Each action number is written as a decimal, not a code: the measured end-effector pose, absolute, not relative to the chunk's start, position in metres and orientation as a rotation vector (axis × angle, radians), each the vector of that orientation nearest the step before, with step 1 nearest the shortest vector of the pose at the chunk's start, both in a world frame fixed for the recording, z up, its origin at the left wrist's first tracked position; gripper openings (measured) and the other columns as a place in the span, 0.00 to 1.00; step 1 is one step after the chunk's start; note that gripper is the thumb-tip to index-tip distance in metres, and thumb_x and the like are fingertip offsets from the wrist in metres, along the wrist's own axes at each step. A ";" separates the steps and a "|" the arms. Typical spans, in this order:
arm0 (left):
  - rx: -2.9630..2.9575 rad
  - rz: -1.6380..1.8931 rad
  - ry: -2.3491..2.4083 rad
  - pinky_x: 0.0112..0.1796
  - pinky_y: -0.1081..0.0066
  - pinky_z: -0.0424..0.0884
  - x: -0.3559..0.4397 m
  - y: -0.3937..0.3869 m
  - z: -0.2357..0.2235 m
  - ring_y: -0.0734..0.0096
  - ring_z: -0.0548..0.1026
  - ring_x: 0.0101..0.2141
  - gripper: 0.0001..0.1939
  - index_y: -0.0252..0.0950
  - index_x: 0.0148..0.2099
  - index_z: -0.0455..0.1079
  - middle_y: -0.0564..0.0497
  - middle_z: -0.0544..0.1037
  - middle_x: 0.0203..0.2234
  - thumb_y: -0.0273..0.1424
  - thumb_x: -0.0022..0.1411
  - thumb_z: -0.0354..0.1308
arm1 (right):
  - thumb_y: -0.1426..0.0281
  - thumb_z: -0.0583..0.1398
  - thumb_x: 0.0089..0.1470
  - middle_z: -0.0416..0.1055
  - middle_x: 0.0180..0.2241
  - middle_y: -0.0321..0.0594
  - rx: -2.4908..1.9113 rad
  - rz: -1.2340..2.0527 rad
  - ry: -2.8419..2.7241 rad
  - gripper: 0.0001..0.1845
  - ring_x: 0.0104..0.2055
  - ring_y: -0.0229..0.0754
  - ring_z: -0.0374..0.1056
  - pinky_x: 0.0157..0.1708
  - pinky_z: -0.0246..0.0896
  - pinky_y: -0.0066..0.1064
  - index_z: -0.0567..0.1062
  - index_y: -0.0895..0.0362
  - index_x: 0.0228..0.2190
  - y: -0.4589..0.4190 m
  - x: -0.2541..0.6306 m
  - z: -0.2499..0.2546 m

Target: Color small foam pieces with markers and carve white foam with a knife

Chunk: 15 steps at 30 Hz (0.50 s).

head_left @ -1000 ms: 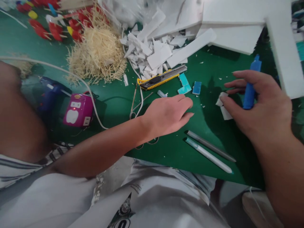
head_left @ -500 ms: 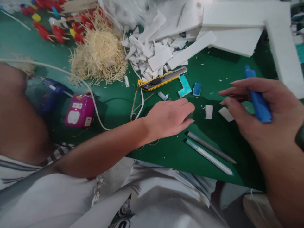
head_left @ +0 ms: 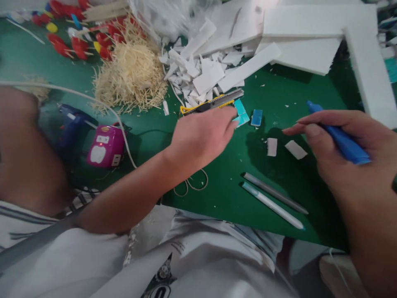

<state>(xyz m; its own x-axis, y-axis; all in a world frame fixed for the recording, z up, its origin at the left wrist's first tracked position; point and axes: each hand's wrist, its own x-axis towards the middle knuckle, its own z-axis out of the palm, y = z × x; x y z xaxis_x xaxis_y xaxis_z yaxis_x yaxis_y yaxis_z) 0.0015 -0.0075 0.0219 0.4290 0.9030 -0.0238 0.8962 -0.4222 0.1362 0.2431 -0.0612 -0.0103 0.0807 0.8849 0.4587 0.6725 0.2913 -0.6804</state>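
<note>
My right hand (head_left: 350, 140) holds a blue marker (head_left: 344, 142) against the palm, with thumb and index finger stretched left. Under its fingertips lie two small white foam pieces (head_left: 295, 150). My left hand (head_left: 203, 134) is closed, palm down, just in front of a yellow utility knife (head_left: 228, 99), covering part of it. Its fingertips, and anything in them, are hidden. Beside its knuckles are turquoise-coloured pieces (head_left: 240, 107), with a darker blue piece (head_left: 257, 118) to their right. Two pens, one grey (head_left: 276, 193) and one white (head_left: 273, 205), lie nearer the table edge.
Scissors (head_left: 198, 180) lie partly under my left wrist. A pink power socket (head_left: 106, 145), blue glue gun (head_left: 72, 122) and white cable (head_left: 115, 111) are at left, beside another person's arm (head_left: 27, 145). Behind are wood shavings (head_left: 133, 70), foam scraps (head_left: 209, 76) and a foam frame (head_left: 359, 62).
My left hand has moved left and slightly away from me, covering the small whitish piece by the knife. My right hand has shifted slightly right, with the marker tilting flatter.
</note>
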 end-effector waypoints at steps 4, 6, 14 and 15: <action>2.407 -0.155 1.836 0.36 0.65 0.70 -0.004 -0.002 0.035 0.57 0.84 0.40 0.19 0.39 0.52 0.81 0.45 0.85 0.40 0.36 0.80 0.48 | 0.66 0.66 0.67 0.84 0.32 0.32 -1.394 0.375 -1.574 0.06 0.36 0.43 0.85 0.42 0.81 0.41 0.85 0.48 0.40 -0.063 0.237 -0.006; 2.439 -0.172 1.809 0.36 0.64 0.71 -0.008 -0.001 0.033 0.55 0.84 0.39 0.18 0.38 0.50 0.82 0.44 0.85 0.40 0.36 0.79 0.50 | 0.68 0.66 0.66 0.84 0.32 0.32 -1.386 0.400 -1.553 0.05 0.35 0.42 0.84 0.42 0.80 0.40 0.86 0.49 0.40 -0.063 0.237 -0.004; 2.592 -0.139 1.645 0.33 0.66 0.69 -0.019 0.000 0.020 0.61 0.82 0.35 0.10 0.38 0.45 0.81 0.45 0.81 0.42 0.27 0.68 0.57 | 0.62 0.66 0.67 0.82 0.27 0.32 -1.321 0.457 -1.440 0.09 0.27 0.42 0.81 0.32 0.74 0.38 0.89 0.49 0.39 -0.062 0.233 -0.005; 2.587 -0.171 1.635 0.32 0.67 0.68 -0.018 0.000 0.021 0.61 0.81 0.35 0.10 0.38 0.43 0.80 0.45 0.81 0.43 0.27 0.69 0.57 | 0.61 0.66 0.68 0.82 0.27 0.33 -1.330 0.480 -1.422 0.11 0.26 0.41 0.80 0.29 0.73 0.37 0.89 0.49 0.39 -0.062 0.232 -0.004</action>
<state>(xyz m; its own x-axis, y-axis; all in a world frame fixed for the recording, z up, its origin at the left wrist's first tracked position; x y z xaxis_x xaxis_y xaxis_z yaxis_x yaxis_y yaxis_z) -0.0176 0.0004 0.0212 0.4254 0.8948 -0.1351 0.9034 -0.4287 0.0053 0.2324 -0.0620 -0.0041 0.2042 0.8854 0.4176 0.4516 0.2934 -0.8426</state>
